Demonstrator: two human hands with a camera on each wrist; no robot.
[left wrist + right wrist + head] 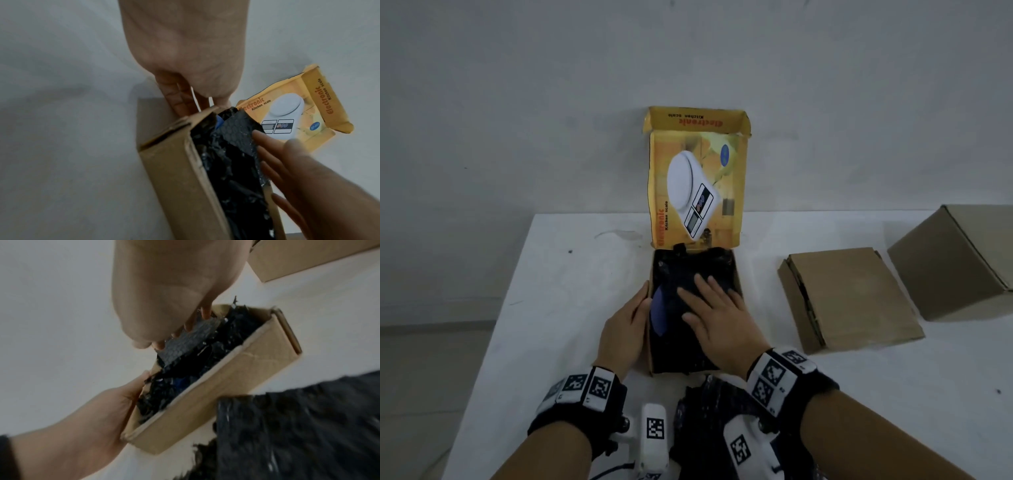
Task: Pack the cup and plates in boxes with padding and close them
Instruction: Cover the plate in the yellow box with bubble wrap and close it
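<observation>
An open cardboard box (737, 274) stands mid-table, its yellow printed lid (698, 185) raised at the back. Black bubble-wrap padding (681, 353) fills the box. A blue plate's edge (659, 315) peeks out from under the padding on the left. My right hand (705, 291) lies flat on the padding with fingers spread, pressing it down; the right wrist view shows those fingertips (206, 313) on the wrap (185, 344). My left hand (643, 298) rests against the box's left wall (174, 178), fingers (174, 97) straight along the outside, thumb at the rim. No cup is visible.
A loose heap of black bubble wrap (705, 411) lies at the near edge between my wrists. A flat brown cardboard box (852, 298) and a taller one (959, 260) stand to the right. The white table (571, 308) ends at the left; a wall rises behind.
</observation>
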